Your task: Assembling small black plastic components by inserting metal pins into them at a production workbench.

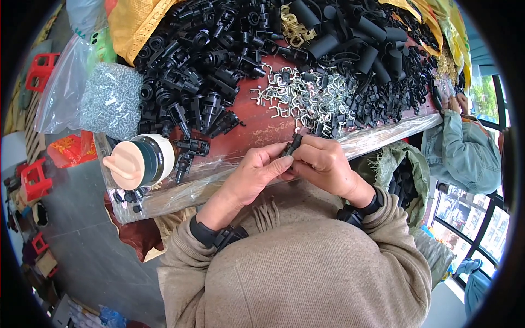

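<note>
Fingertips of the left hand and the right hand are held close together over the near edge of a red table, and a small black part is pinched between them. Its long axis is set on a slant: the lower end is tucked toward the left thumb, and the upper end is pointed away from the body and leaned to the right, so the part is shared about equally by both hands. The left hand is closed lightly, thumb on top; the right hand is curled more tightly, and its fingertips are partly hidden, so their exact hold cannot be told.

Just beyond the part's upper end, bent metal hooks are heaped; whether the nearest one is touched by the part cannot be made out. Small black clips are spread to the right of the hooks, nearer the right hand. Larger black assemblies are piled to the far left, and a cream-lidded container is stood at the table's left end.
</note>
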Available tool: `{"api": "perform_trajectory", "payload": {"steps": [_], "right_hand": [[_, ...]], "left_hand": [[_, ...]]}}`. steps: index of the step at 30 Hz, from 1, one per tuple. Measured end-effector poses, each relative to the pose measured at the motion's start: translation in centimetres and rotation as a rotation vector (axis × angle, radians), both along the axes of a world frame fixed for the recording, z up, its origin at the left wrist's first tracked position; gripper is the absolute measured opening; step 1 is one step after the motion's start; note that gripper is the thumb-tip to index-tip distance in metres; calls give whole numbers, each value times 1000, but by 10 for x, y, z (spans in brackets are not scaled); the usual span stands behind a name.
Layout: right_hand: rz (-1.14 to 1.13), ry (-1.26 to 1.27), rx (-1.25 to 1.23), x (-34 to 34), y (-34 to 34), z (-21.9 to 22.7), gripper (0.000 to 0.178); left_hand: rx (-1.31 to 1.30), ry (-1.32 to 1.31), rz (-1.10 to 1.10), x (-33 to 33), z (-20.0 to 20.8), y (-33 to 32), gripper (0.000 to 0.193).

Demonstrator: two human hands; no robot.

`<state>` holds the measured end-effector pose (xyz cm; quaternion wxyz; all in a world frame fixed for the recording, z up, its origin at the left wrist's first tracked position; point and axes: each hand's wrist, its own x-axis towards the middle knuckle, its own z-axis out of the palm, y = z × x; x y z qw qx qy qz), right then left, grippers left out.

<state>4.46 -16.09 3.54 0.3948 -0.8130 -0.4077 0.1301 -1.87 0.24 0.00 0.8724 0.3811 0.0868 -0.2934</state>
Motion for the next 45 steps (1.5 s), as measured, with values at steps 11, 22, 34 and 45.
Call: {"api": "perform_trajectory", "payload": {"steps": [11, 22, 34, 45], "right_hand": [[-196, 3, 38, 17, -18, 1, 6], [-410, -399, -357, 59, -64, -33, 10], [-398, -332, -265, 61, -58, -25, 14], [-472, -62, -95, 66, -66, -32, 11]], "left_hand": [[-165, 93, 157, -1, 0, 2, 31], [-320, 71, 220, 4, -10, 8, 29], [-352, 95, 259, 5, -11, 9, 26], [-310, 85, 248, 3, -13, 9, 30]]}}
